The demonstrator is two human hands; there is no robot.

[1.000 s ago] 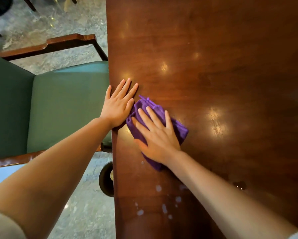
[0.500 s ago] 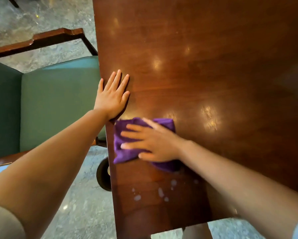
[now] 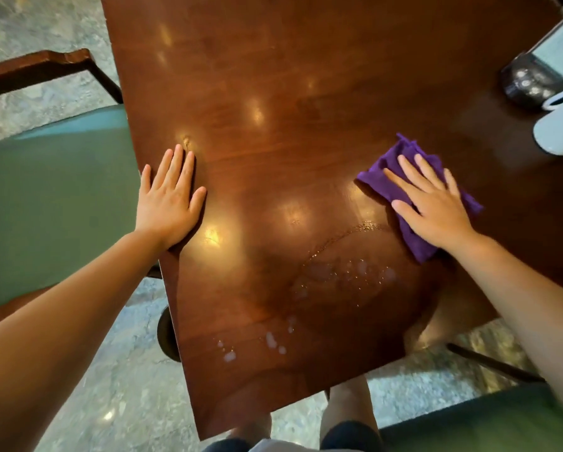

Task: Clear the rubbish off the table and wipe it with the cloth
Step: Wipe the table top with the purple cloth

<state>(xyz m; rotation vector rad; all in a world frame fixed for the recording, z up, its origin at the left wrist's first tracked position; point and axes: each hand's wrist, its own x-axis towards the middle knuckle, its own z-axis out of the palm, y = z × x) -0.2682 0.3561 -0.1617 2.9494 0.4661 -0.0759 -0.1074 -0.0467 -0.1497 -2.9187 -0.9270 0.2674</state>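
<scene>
A glossy dark wooden table [image 3: 306, 76] fills most of the view. My right hand [image 3: 433, 207] presses flat on a folded purple cloth [image 3: 391, 171] at the table's right side, fingers spread over it. My left hand [image 3: 169, 200] lies flat and empty near the table's left edge. A wet streak [image 3: 345, 236] curves across the wood from the cloth toward me, and pale droplets [image 3: 273, 342] dot the near part of the table.
A green padded chair [image 3: 51, 197] with wooden arms stands left of the table. At the far right sit a dark round object [image 3: 528, 83] and a white object [image 3: 560, 132]. Another green seat [image 3: 485, 422] shows at bottom right, above stone floor.
My right hand has swept the purple cloth from the table's left edge across to the right side, leaving a wet arc. My left hand stays flat near the left edge.
</scene>
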